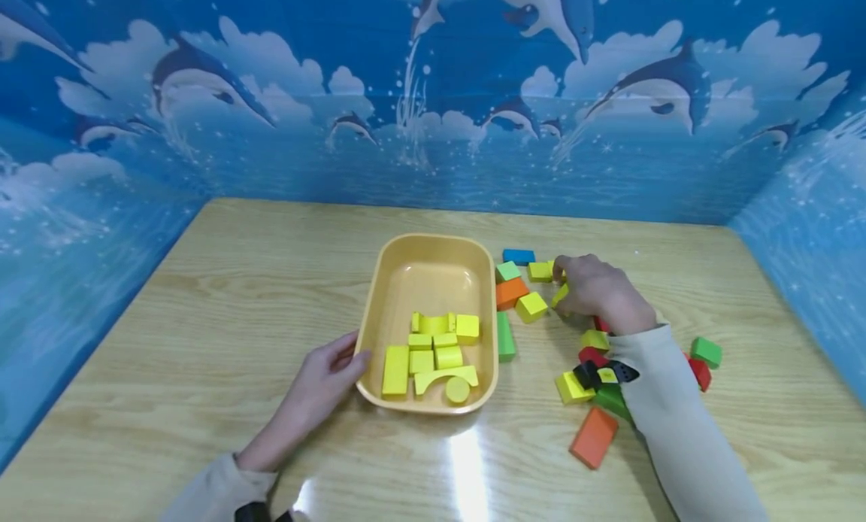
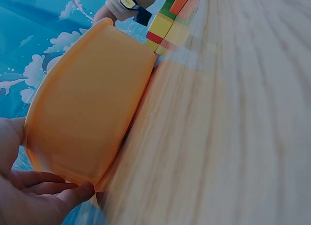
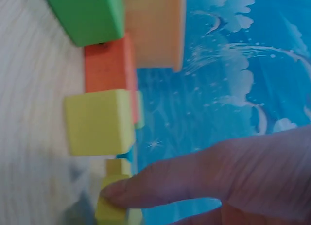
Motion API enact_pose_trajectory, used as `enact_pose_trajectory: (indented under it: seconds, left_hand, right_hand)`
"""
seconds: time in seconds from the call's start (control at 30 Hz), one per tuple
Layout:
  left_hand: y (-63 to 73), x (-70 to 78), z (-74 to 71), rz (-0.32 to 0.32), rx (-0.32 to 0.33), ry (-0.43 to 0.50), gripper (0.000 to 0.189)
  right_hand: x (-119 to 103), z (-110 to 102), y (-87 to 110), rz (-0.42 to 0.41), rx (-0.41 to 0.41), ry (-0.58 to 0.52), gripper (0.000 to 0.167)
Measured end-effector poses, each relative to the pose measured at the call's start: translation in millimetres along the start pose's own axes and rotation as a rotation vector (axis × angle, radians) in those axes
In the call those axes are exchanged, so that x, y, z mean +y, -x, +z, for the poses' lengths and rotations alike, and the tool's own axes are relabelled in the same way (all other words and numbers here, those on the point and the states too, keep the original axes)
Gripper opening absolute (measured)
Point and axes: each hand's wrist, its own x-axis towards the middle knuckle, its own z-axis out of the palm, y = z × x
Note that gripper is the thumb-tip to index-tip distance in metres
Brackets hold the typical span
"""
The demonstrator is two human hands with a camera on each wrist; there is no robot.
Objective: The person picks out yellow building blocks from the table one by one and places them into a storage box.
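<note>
A light orange plastic tray [image 1: 433, 241] stands in the middle of the table, with several yellow blocks [image 1: 395, 370] in its near half, among them arches and a round piece. My left hand [image 1: 331, 371] grips the tray's left rim, thumb at the edge and the other fingers against the outer wall. To the right of the tray, my right hand [image 1: 598, 287] reaches over the loose blocks. Its finger and thumb are around a small yellow block [image 3: 112, 205], with a fingertip on it in the right wrist view; part of the grasp is hidden.
Beside the tray lie a green block [image 1: 505, 336], an orange block [image 1: 511, 292], a yellow cube [image 1: 531, 307] and a blue block [image 1: 518, 256]. Several red, green and yellow blocks lie around the right forearm, with an orange-red block [image 1: 594, 438] nearest. Dolphin-printed walls [image 1: 304, 153] border the table.
</note>
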Motion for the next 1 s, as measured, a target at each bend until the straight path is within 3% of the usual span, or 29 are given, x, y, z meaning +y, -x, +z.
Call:
enact_pose_trajectory:
  seconds: [0.13,0.27,0.47,0.63,0.83,1.0]
  left_hand:
    - [-0.1,0.4,-0.3,0.006,0.001,0.002,0.046]
    - [0.0,0.7,-0.5,0.004,-0.006,0.002,0.047]
    - [0.8,-0.5,-1.5,-0.007,0.000,0.001,0.047]
    - [-0.1,-0.2,-0.7,-0.011,-0.004,0.002,0.047]
    - [0.7,0.3,-1.0,0.015,-0.010,0.022,0.045]
    - [0.5,0.0,-0.5,0.028,-0.022,0.052,0.044]
  right_hand:
    - [-9.0,-7.7,12.3,-0.039,0.070,-0.016,0.056]
    - [-22.4,-15.4,24.5,-0.134,0.163,-0.092,0.059]
    - [-55.2,-11.3,29.6,-0.420,0.259,-0.253,0.056]
    - [-96.8,3.9,26.8,-0.603,0.265,-0.260,0.056]
    - [-145.5,21.1,20.1,-0.661,0.210,-0.174,0.059]
    - [-164.4,35.5,11.4,-0.676,0.205,-0.159,0.060]
